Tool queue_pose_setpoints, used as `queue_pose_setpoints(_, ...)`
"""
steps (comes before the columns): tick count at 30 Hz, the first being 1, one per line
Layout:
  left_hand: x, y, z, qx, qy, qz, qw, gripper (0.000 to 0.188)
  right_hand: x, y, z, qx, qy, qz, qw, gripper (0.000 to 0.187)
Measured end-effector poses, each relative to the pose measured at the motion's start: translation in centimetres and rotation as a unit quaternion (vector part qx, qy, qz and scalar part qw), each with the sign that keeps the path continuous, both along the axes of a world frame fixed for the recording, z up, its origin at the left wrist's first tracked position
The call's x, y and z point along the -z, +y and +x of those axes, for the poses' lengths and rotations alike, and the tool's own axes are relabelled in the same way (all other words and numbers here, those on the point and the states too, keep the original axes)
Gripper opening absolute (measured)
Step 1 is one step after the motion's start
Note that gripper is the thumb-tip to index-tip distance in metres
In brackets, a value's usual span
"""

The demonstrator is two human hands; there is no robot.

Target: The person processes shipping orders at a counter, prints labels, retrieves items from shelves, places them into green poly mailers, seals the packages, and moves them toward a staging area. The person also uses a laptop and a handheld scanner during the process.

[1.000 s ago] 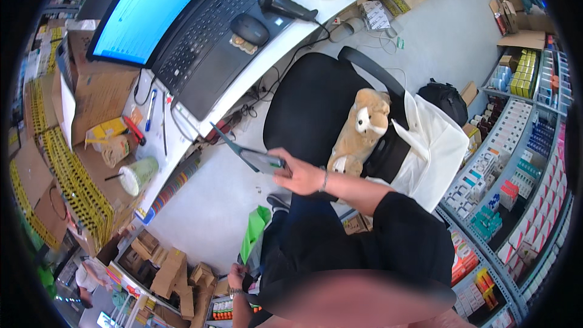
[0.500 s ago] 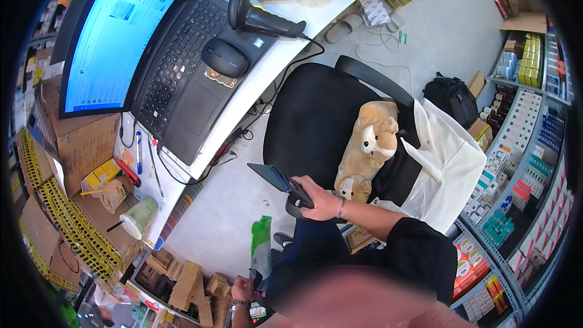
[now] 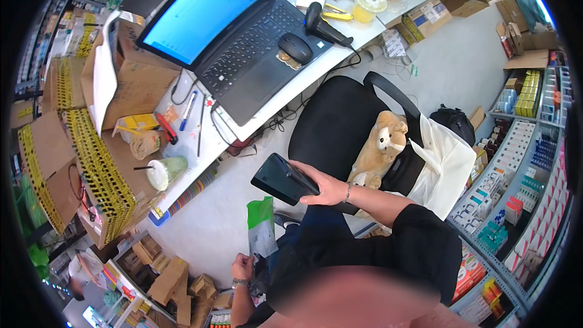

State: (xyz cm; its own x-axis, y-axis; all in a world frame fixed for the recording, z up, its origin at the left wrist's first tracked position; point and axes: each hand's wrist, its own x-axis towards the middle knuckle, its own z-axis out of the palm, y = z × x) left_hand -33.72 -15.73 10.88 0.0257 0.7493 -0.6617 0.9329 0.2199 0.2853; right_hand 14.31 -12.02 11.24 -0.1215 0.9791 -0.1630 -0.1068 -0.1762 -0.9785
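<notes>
A black smartphone (image 3: 284,180) is gripped in my right hand (image 3: 327,183), its dark screen facing up. My right hand is level with the front of the black office chair (image 3: 328,118), on which a tan plush dog (image 3: 382,143) lies. Low in the view, my left hand (image 3: 242,266) has its fingers curled closed beside a green and grey plastic bag (image 3: 262,228). Whether those fingers hold the bag or something else, I cannot make out.
On the white desk (image 3: 267,112) stand an open laptop (image 3: 243,76) with a mouse (image 3: 295,47) and barcode scanner (image 3: 325,27) on it. A green-drink cup (image 3: 168,172) sits near the desk's left end. Cartons (image 3: 176,285) are at lower left; stocked shelves (image 3: 516,164) line the right.
My view has shifted, so the desk and laptop sit further right. The smartphone has turned from nearly edge-on to show its broad dark screen. My left hand appears higher, beside the bag.
</notes>
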Motion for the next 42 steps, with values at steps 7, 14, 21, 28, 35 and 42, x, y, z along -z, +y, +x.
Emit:
queue_pose_setpoints(7, 6.1, 0.3, -7.3, 0.028, -0.068, 0.044, 0.996, 0.022, -5.1, 0.0, -8.4, 0.058, 0.059, -0.026, 0.996, 0.085)
queue_pose_setpoints(14, 4.2, 4.9, -11.0, 0.063, -0.166, 0.065, 0.982, 0.022, -9.3, -4.6, -15.9, 0.239, 0.180, -0.085, 0.950, 0.069)
queue_pose_setpoints(21, 5.3, 7.1, -17.9, 0.131, -0.105, 0.055, 0.984, 0.022, -11.0, -8.6, -19.0, 0.330, 0.196, -0.027, 0.923, 0.062)
queue_pose_setpoints(28, 7.7, 7.6, -22.0, 0.114, -0.039, 0.074, 0.990, 0.021, -14.4, -11.4, -17.1, 0.342, 0.227, 0.028, 0.911, 0.059)
queue_pose_setpoints(35, 2.1, 5.4, -20.3, 0.067, 0.001, 0.122, 0.990, 0.020, -19.8, -9.6, -12.6, 0.293, 0.080, 0.046, 0.952, 0.067)
queue_pose_setpoints(42, 2.1, 0.7, -20.1, -0.072, -0.037, 0.146, 0.986, 0.022, -19.3, -5.6, -9.9, 0.259, -0.041, 0.089, 0.961, 0.099)
